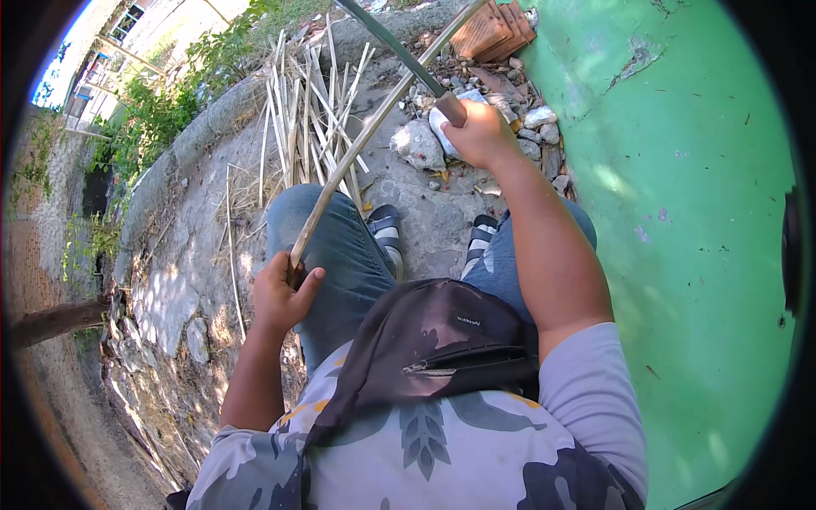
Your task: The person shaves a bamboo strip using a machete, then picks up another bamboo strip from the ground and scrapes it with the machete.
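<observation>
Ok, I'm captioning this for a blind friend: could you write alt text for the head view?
The left hand holds a long wooden stick; the right hand grips a long-bladed knife, which overlaps the stick in view. Beyond the bent knees lie a pile of sticks and some stones; a green surface fills the right side.

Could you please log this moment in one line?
Left hand: holds wooden strip; right hand: holds machete; ahead: strip pile
</observation>
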`<move>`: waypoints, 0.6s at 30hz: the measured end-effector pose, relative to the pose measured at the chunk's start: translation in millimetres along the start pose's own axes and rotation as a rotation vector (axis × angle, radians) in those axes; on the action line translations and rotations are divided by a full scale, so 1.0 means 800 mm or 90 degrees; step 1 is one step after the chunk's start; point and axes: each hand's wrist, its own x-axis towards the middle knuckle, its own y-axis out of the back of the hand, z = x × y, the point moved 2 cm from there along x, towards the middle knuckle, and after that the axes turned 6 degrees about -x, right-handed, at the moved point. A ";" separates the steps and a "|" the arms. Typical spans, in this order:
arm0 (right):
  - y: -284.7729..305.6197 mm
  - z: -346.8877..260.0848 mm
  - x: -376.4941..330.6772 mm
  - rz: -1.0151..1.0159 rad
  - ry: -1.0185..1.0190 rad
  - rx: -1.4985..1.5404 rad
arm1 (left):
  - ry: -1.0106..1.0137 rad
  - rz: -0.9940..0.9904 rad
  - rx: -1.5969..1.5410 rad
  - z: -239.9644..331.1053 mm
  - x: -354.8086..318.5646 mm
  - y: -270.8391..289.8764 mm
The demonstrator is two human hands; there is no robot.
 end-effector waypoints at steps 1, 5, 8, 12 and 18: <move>-0.001 0.006 0.001 0.002 0.015 -0.013 | -0.003 -0.002 -0.001 0.001 0.002 0.001; -0.003 -0.024 -0.023 -0.098 0.087 -0.111 | 0.028 -0.021 -0.017 0.004 0.003 0.003; -0.023 -0.049 -0.036 -0.155 0.245 -0.260 | 0.025 -0.014 -0.015 0.003 0.003 0.000; -0.011 -0.062 -0.025 -0.181 0.180 -0.244 | 0.029 -0.011 -0.033 0.000 0.003 0.003; 0.005 -0.020 -0.013 -0.034 0.058 -0.140 | 0.010 -0.017 -0.021 0.005 0.003 0.002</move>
